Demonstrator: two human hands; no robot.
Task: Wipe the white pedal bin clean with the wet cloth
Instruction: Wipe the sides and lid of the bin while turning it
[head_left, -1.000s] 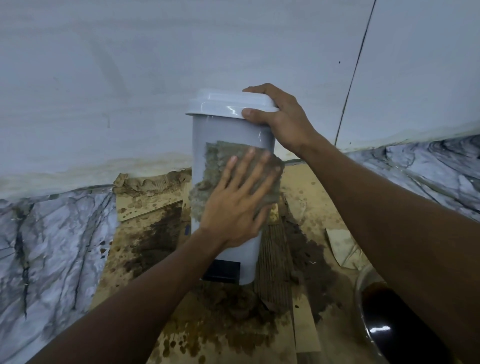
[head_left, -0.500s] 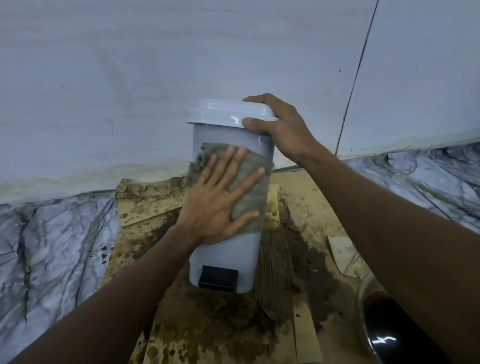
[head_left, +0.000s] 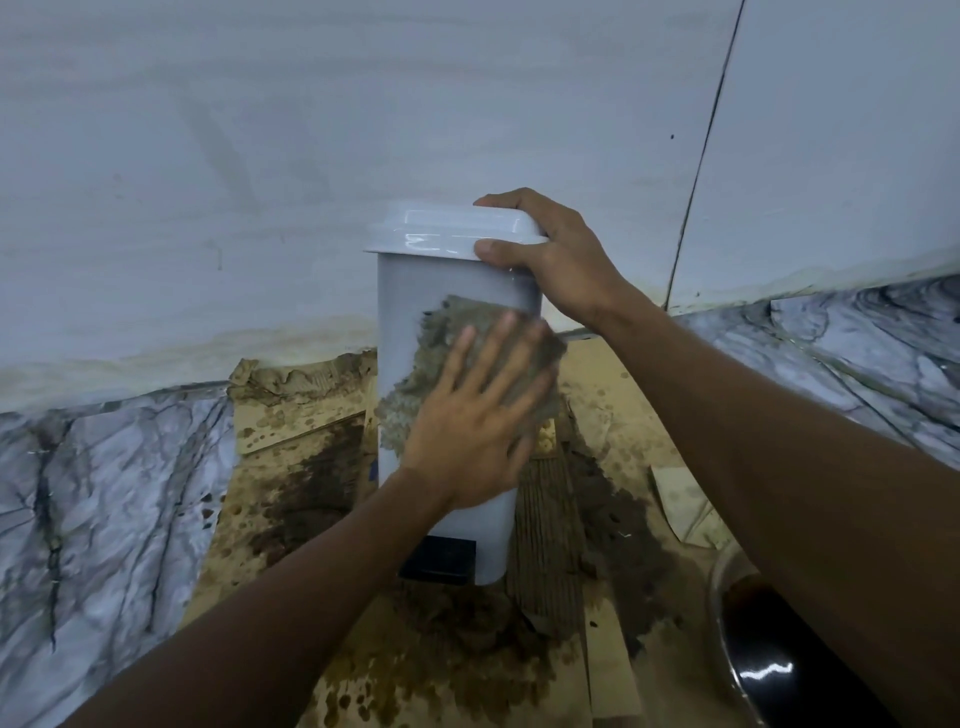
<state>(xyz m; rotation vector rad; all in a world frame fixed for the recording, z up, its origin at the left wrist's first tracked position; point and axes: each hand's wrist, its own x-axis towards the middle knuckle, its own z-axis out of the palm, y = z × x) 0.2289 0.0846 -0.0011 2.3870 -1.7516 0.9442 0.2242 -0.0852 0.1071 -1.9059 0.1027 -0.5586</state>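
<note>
Seen from my head, the tall white plastic pedal bin (head_left: 408, 312) stands upright on soggy, stained brown cardboard (head_left: 291, 467) by the far wall (head_left: 260, 182); my left hand (head_left: 467, 436) presses the ragged grey-green wet cloth (head_left: 457, 325) flat on its near face, fingers (head_left: 493, 353) spread, while my right hand (head_left: 558, 260) curls over the glossy white lid (head_left: 447, 228), thumb on its near rim. A hard sideways push could, I judge, skid or tip the bin on that wet footing if my top grip slackens.

Your left hand (head_left: 467, 431) is flat, fingers spread, pressing the cloth (head_left: 447, 332); right hand (head_left: 556, 265) grips the lid (head_left: 441, 234), both arms outstretched.
</note>
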